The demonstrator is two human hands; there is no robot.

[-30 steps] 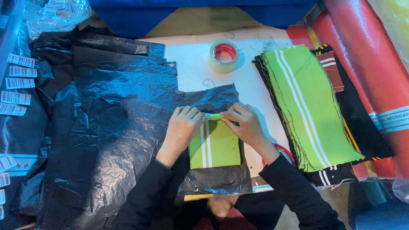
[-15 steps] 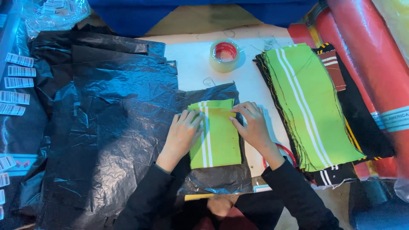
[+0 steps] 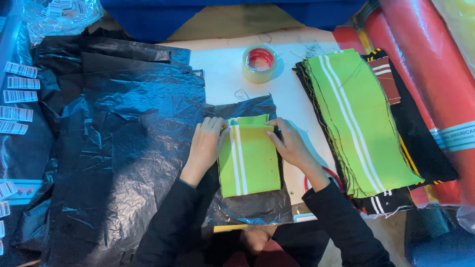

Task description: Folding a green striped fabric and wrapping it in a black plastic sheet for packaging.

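A folded lime-green cloth piece with two white stripes [image 3: 252, 160] lies on a small black plastic bag [image 3: 250, 207] on the white table. My left hand [image 3: 207, 143] presses the cloth's upper left edge with its fingers curled on the fold. My right hand [image 3: 289, 141] holds the upper right corner of the same fold. A second layer of green cloth peeks out just above the fold.
A stack of matching green striped pieces [image 3: 354, 118] lies to the right over black fabric. A roll of clear tape [image 3: 260, 63] stands behind. Black plastic bags [image 3: 123, 138] cover the left. Barcode stickers [image 3: 20, 99] line the far left. Red rolls [image 3: 430, 69] lie at right.
The cloth's top edge was pinched up between both hands, then laid over and flattened. Both hands have now settled on the top of the fold, slightly farther from me.
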